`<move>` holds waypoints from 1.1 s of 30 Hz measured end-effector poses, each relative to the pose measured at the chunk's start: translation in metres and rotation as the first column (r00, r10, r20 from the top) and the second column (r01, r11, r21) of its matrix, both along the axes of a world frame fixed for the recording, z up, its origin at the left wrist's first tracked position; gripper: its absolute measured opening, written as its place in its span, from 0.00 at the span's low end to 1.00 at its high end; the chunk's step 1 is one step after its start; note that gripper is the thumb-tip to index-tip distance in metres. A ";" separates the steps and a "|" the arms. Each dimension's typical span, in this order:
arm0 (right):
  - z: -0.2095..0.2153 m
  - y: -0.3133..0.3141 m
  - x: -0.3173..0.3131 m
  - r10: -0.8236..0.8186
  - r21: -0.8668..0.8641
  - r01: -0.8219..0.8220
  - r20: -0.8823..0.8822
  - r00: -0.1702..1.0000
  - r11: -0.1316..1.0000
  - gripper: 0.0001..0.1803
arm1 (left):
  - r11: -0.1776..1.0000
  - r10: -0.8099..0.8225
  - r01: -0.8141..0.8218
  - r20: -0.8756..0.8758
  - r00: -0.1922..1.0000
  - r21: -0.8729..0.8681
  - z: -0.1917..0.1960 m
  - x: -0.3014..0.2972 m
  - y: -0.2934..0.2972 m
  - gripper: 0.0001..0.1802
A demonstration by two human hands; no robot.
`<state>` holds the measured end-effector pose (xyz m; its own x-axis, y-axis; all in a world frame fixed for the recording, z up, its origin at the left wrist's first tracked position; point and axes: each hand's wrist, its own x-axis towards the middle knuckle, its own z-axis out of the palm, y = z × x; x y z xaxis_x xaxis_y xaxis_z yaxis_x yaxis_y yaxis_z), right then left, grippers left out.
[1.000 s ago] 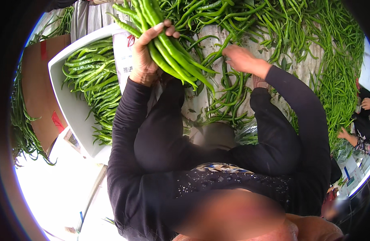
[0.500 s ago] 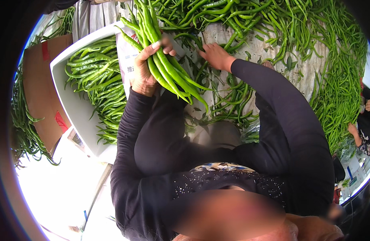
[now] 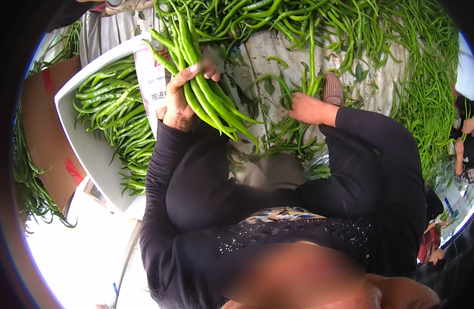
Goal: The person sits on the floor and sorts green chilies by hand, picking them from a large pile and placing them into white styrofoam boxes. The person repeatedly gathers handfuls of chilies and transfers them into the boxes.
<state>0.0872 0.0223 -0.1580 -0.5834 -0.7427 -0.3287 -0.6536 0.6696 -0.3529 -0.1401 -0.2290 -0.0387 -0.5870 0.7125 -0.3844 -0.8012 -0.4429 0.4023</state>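
Left grip: the left hand (image 3: 179,105) is closing tight around a bundle of long green peppers (image 3: 203,92), fingers wrapped over the stems' middle, holding it raised and slanted so the tips are pointing down toward the person's lap.

Right grip: the right hand (image 3: 310,109) is reaching into the loose peppers (image 3: 291,131) just in front of the knees; the fingers are curling down among them, but whether they are already pinching one I cannot tell, since the peppers are hiding the fingertips.

Where the bundle is: it is hanging in the air between the white crate (image 3: 85,149) on the person's left and the heap, touching neither.

Crate: it is sitting just beside the left arm and is already holding a layer of peppers lying roughly lengthwise (image 3: 116,116); a white printed slip (image 3: 152,87) is standing at its near wall.

Heap: a large pile of peppers (image 3: 350,31) is spreading over a pale sheet (image 3: 257,56) on the ground, running well out to the right.

Further out: brown cardboard (image 3: 38,134) is lying beyond the crate, and another person's hands (image 3: 466,126) are showing at the far right edge.

Step in hand: judging by this, the person is gathering peppers one by one from the heap and adding them to the held bundle.

Next move calls for: probably the right hand lifting a pepper clear of the tangle and laying it aligned with the bundle, while the left loosens just enough to take it without dropping the rest.
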 end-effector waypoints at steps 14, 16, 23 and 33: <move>-0.049 0.086 -0.041 -0.902 -0.079 0.991 0.411 0.131 0.108 0.26 | 0.986 -0.147 0.148 0.016 0.989 -0.079 -0.009 0.016 0.023 0.28; -0.051 0.086 -0.051 -0.772 0.011 0.994 0.630 0.079 0.111 0.23 | 0.979 -0.183 0.182 0.005 0.983 -0.089 -0.011 0.018 0.027 0.28; 0.013 0.104 -0.033 -0.119 -0.030 0.915 0.989 0.085 0.402 0.12 | 0.963 -0.241 0.241 0.013 0.970 -0.121 -0.024 0.024 0.029 0.23; 0.098 0.042 -0.059 -0.371 -0.367 0.930 0.860 0.349 0.024 0.23 | 0.892 -0.366 0.389 0.139 0.920 -0.229 -0.022 0.043 0.062 0.20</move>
